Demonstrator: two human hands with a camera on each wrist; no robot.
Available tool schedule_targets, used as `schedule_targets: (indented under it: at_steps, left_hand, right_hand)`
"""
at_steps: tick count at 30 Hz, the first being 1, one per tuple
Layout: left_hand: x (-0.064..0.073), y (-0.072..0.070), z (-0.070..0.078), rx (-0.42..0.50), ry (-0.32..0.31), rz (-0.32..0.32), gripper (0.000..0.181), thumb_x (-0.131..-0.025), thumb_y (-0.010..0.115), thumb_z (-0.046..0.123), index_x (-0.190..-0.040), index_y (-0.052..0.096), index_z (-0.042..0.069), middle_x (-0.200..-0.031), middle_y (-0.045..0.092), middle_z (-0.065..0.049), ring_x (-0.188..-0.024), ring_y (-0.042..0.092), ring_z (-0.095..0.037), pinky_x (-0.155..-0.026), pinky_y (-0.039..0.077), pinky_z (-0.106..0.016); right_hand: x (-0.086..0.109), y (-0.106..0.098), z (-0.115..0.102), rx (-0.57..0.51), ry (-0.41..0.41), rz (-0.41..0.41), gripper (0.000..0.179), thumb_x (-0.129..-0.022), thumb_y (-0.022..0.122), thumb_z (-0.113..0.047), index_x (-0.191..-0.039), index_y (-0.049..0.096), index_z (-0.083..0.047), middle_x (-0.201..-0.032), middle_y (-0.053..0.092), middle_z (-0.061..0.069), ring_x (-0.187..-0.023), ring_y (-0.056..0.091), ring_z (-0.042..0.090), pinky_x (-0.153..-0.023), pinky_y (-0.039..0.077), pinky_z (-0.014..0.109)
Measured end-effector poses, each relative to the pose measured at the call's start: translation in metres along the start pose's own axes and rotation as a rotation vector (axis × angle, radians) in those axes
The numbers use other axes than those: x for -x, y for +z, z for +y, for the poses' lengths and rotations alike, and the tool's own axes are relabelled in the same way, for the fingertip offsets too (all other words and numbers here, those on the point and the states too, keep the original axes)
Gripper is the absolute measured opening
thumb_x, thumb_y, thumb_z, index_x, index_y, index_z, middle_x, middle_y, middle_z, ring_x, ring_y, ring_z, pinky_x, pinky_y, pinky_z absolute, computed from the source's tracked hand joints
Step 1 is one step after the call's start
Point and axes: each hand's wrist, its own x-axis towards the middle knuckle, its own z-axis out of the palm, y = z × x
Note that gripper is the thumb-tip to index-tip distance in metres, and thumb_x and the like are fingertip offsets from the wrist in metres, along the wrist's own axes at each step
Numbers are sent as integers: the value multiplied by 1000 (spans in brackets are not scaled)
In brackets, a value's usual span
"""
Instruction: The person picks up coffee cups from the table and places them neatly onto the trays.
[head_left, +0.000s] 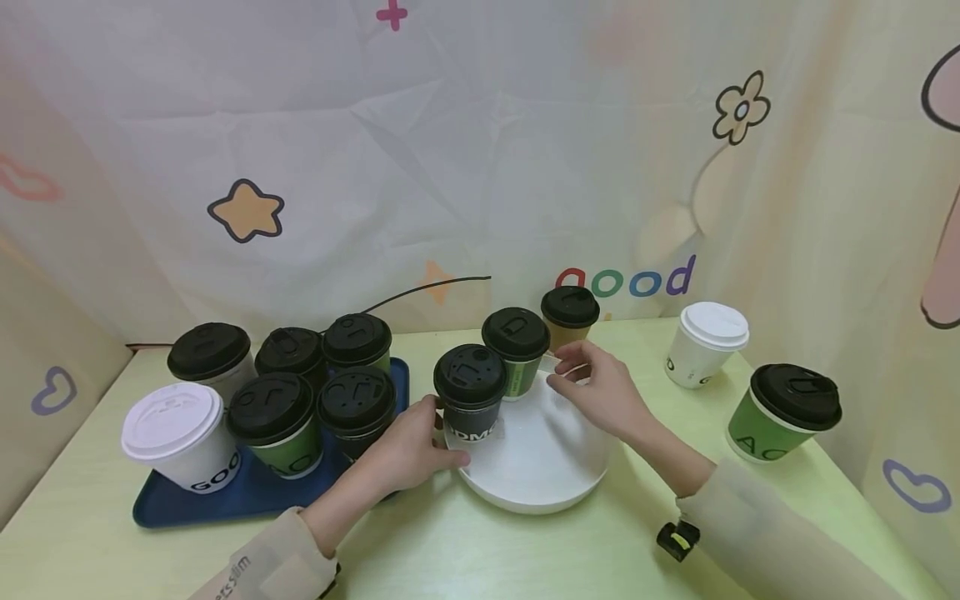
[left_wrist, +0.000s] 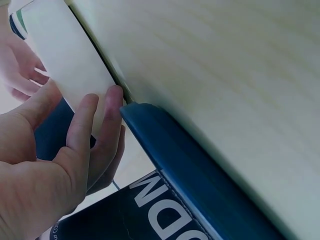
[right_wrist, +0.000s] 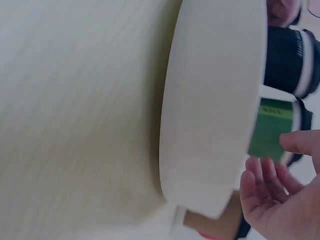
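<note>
A round white stand (head_left: 536, 467) with a raised side carries a dark cup (head_left: 471, 417) with a black lid and a green cup (head_left: 521, 375) behind it, both upright. My left hand (head_left: 408, 446) is at the stand's left edge, beside the dark cup. Its fingers reach along the stand's side in the left wrist view, thumb apart from them and the dark cup showing between. On the right, my right hand (head_left: 600, 392) hovers over the stand's back rim with loosely bent fingers and nothing in them. The green cup is close to its fingertips in the right wrist view.
A blue tray (head_left: 225, 504) on the left bears several lidded cups, among them a white one (head_left: 180, 437). Behind the stand is a tan cup (head_left: 566, 333). A white cup (head_left: 705, 350) and a green cup (head_left: 780, 417) stand at the right. A printed curtain (head_left: 450, 167) hangs behind.
</note>
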Motion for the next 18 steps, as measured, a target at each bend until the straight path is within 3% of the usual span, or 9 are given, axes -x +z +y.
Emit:
schedule_targets:
  at_steps: [5, 8, 14, 18]
  left_hand:
    - [-1, 1, -1, 8, 0, -2, 67, -81, 90, 13, -133, 50, -6, -125, 61, -17, -97, 63, -25, -79, 54, -39]
    - [0, 1, 0, 7, 0, -3, 67, -81, 90, 14, -132, 51, -5, -126, 61, -16, -99, 63, -25, -80, 54, -40]
    - [1, 0, 0, 8, -2, -8, 67, -81, 90, 14, -132, 50, -5, -123, 61, -16, -94, 63, -22, -78, 54, -39]
    - [1, 0, 0, 10, -8, -4, 68, -81, 90, 14, -133, 50, -6, -121, 61, -16, -91, 63, -22, -77, 54, -38]
  right_hand:
    - [21, -28, 4, 56, -56, 111, 17, -98, 70, -13, -111, 70, -1, -96, 70, 8, -89, 66, 24, -76, 53, 28]
    - [37, -47, 7, 79, -85, 233, 13, -99, 70, -14, -105, 70, -2, -93, 69, 8, -85, 64, 18, -73, 52, 19]
    - [66, -83, 17, 92, -194, 645, 7, -93, 73, -4, -94, 70, 3, -79, 64, -4, -70, 57, 3, -64, 45, 10]
    - [78, -103, 24, -2, -147, 912, 16, -92, 71, -4, -104, 68, 5, -92, 56, -17, -88, 50, 1, -82, 37, 16]
